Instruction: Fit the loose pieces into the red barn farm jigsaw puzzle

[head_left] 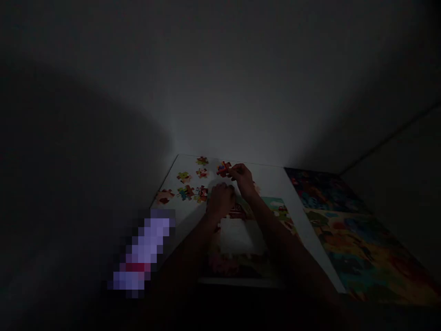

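My hands work over a white board (172, 193) in a dim room, with several loose jigsaw pieces (184, 192) scattered across its far left part. My right hand (241, 179) pinches a red jigsaw piece (223, 169) at its fingertips. My left hand (220, 199) rests low beside a cluster of pieces, and whatever lies under its fingers is hidden. Below both hands lies a partly assembled jigsaw puzzle (241, 220) with a pale gap (236, 236) in its middle; my forearms cover some of it.
A large colourful picture board or puzzle box lid (358, 230) lies to the right of the white board. A pixelated purple patch (143, 250) hides something at the lower left. A plain wall (220, 92) rises behind the board.
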A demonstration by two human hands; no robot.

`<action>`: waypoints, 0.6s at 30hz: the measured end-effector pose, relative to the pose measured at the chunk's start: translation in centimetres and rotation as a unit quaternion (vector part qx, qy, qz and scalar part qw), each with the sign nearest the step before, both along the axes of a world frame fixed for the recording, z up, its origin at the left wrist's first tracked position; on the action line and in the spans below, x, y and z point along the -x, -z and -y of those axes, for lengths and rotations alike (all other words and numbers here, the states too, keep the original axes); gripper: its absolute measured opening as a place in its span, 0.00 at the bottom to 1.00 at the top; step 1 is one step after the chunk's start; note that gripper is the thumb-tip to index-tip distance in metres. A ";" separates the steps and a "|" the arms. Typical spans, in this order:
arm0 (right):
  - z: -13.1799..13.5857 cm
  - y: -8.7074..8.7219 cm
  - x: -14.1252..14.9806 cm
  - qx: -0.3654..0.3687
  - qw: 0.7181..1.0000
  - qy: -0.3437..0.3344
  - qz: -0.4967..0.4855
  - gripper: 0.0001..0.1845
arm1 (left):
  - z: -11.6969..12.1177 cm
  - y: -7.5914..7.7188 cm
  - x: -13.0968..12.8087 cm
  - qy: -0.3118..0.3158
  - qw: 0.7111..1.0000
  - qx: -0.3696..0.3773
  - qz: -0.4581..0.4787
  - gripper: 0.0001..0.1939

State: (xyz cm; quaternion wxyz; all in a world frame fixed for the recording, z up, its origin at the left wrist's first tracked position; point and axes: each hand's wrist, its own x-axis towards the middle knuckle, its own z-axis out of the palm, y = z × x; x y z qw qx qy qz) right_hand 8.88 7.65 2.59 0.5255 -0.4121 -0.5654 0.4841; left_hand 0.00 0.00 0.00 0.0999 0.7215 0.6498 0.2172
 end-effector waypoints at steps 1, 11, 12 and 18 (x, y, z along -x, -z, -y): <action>0.5 0.1 -1.3 0.012 1.000 0.005 -0.006 0.22 | 0.0 0.0 0.0 -0.002 1.000 -0.004 0.001 0.13; 4.1 2.5 -8.8 0.077 0.995 0.046 -0.040 0.23 | -0.8 0.0 0.3 -0.014 0.999 -0.003 0.046 0.13; 4.1 2.6 -9.0 0.077 0.995 0.050 -0.043 0.23 | -0.8 0.0 0.3 -0.014 0.999 -0.003 0.051 0.14; 4.4 2.2 -9.5 0.064 0.997 0.035 -0.026 0.24 | -1.4 0.4 0.6 -0.016 0.994 -0.007 0.105 0.14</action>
